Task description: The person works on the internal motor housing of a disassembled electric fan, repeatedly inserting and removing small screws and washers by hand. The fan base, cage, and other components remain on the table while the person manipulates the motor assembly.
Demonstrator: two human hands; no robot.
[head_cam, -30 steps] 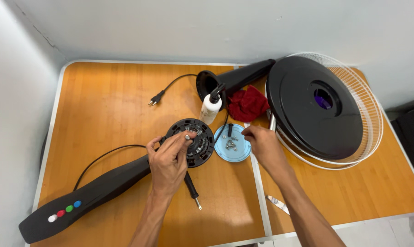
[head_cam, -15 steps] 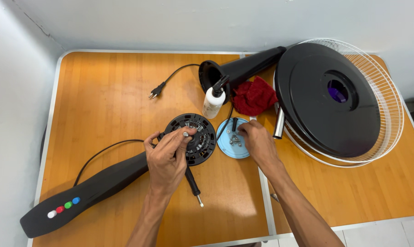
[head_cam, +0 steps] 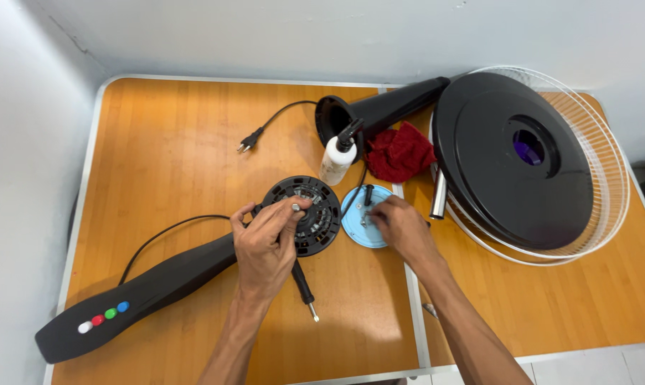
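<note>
My left hand rests on a round black motor housing at the end of a long black fan neck, its fingertips pinched around a small metal shaft on the housing. My right hand reaches onto a small light blue dish holding small metal parts, fingers curled over them; I cannot tell whether it grips one. A black-handled screwdriver lies under my left wrist.
A white squeeze bottle with a black cap, a red cloth, a black stand tube, a metal rod and a black disc in a white wire grille lie at the back right. A power cord and plug cross the wooden table.
My right hand has moved left from the dish's right edge onto the dish. My left hand stays on the motor housing. The camera has moved closer.
</note>
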